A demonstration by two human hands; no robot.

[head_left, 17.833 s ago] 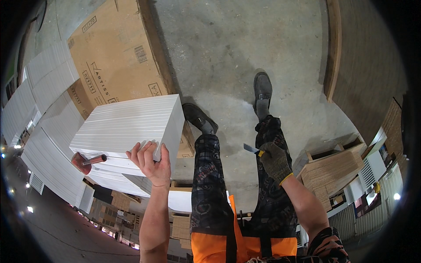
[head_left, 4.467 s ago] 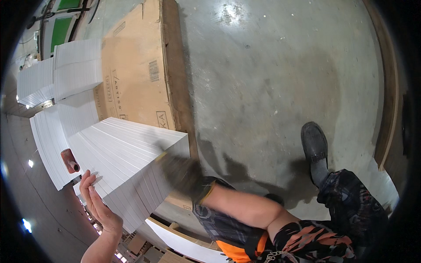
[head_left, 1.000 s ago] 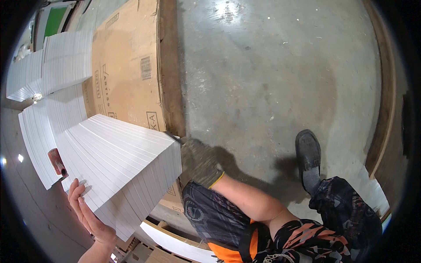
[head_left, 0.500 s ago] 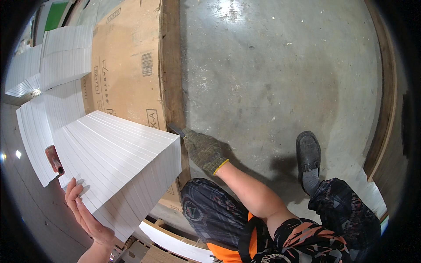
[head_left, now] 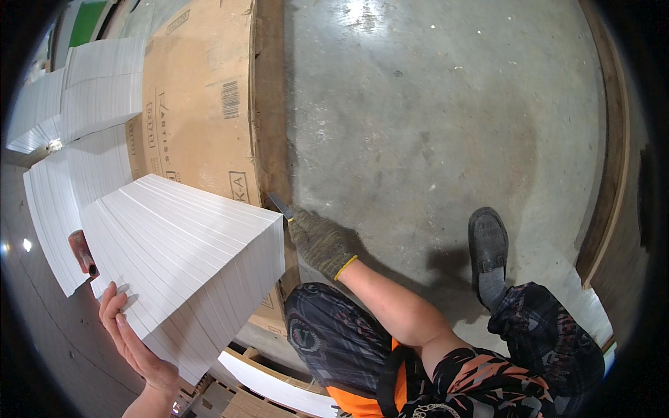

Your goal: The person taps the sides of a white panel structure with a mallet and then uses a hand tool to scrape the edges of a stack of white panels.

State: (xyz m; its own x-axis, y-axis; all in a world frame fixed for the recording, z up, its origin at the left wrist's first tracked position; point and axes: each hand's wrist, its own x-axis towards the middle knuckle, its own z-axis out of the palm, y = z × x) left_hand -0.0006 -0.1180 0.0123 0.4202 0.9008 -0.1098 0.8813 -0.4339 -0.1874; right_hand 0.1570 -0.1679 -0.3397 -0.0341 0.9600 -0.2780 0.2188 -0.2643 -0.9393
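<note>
A thick stack of white sheets stands fanned at the left, its top edges showing as many thin lines. My left hand lies flat against its near-left side, fingers spread, bare. My right hand wears a grey knit glove with a yellow cuff and grips a utility knife, whose blade points up-left at the edge of a large brown cardboard sheet beside the stack's right corner.
More white stacks lie at the upper left. A small red object sits by the stack's left side. Grey concrete floor spreads to the right, bounded by a wooden edge. My shoe stands on it.
My gloved right hand has come out from behind the stack's right side and moved up, with the knife blade now showing at the cardboard's edge. My left hand has shifted slightly along the stack.
</note>
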